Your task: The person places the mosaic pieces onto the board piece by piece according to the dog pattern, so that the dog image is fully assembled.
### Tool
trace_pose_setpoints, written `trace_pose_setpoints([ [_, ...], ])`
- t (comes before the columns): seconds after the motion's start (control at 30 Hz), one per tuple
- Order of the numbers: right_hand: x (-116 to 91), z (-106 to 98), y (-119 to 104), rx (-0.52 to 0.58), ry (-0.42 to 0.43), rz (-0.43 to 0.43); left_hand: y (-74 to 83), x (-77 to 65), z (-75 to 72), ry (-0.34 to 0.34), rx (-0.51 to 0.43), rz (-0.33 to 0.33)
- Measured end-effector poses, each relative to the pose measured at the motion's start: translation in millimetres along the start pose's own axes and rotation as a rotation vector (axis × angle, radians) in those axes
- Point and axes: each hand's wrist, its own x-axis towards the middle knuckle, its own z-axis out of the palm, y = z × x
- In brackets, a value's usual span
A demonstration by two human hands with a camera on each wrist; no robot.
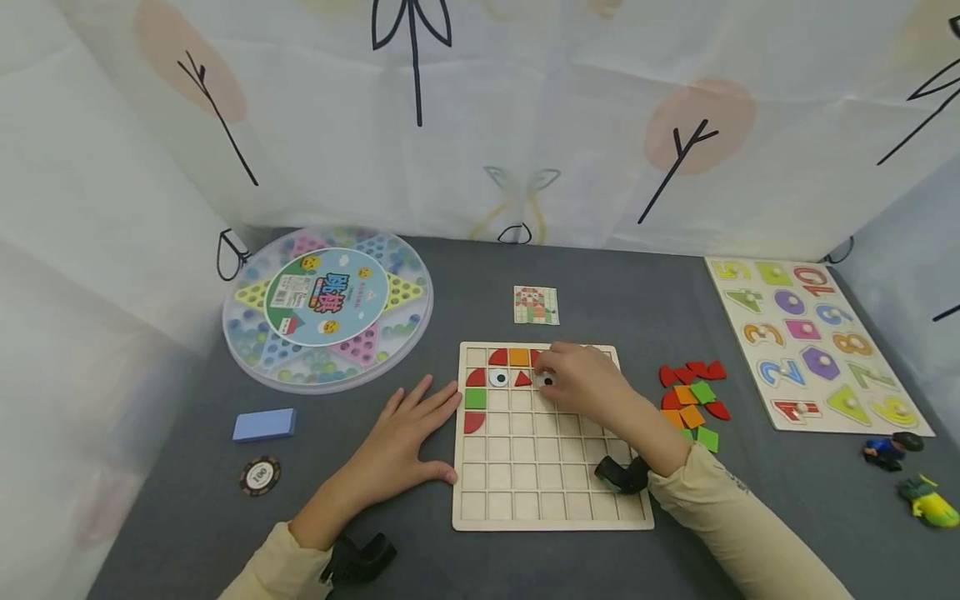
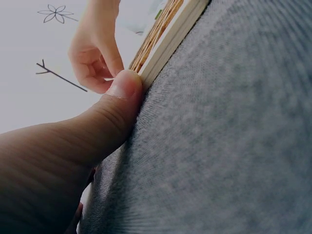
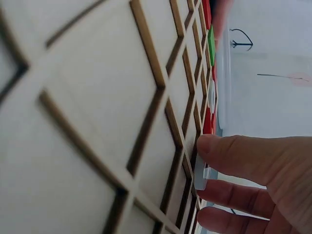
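Observation:
A wooden grid board (image 1: 525, 505) lies on the grey table. My left hand (image 1: 405, 437) is spread flat at its left edge, and the left wrist view has the thumb (image 2: 124, 90) against the board's side. My right hand (image 1: 588, 383) pinches a white eye tile (image 3: 200, 173) over the upper part of the grid, partly covering it. Another eye tile (image 1: 498, 377) sits in a cell to the left, beside a red triangle (image 1: 522, 379). Red curved pieces (image 1: 474, 423), an orange square (image 1: 518, 357) and a green square (image 1: 476, 399) fill nearby cells.
Loose red, orange and green pieces (image 1: 691, 395) lie right of the board. A pattern card (image 1: 536, 306) is behind it. Around are a marble game (image 1: 327, 310), blue block (image 1: 264, 425), poker chip (image 1: 260, 476), number puzzle (image 1: 817, 346) and two small figures (image 1: 930, 502).

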Motion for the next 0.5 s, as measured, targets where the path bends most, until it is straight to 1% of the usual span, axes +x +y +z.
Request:
trace_pose_setpoints([
  [0.17,1.9,3.4,-4.3,-0.019,0.018,-0.03,0.5,0.8,-0.5,-0.005,0.01,-0.003],
  [0.5,1.7,5.6,-8.6,-0.035,-0.002,-0.011,0.5,1.2,-0.1,-0.008,0.014,-0.009],
])
